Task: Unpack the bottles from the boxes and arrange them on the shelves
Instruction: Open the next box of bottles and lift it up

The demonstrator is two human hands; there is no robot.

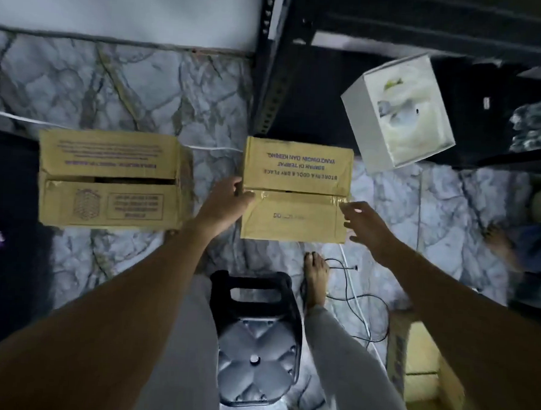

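Two brown cardboard boxes sit on the marbled floor, flaps down. My left hand (228,199) grips the left edge of the nearer box (295,190) at its taped seam, thumb on top. At that box's right edge, my right hand (363,225) hovers with fingers spread and relaxed, holding nothing. The other box (110,180) lies to the left with a narrow gap between its flaps. No bottles are visible. A dark metal shelf unit (275,79) rises behind the nearer box.
A white carton (399,111) rests tilted on the low shelf at right. A dark plastic stool (256,339) stands between my legs. Black and white cables (352,300) trail by my bare foot. Another open carton (423,369) sits lower right.
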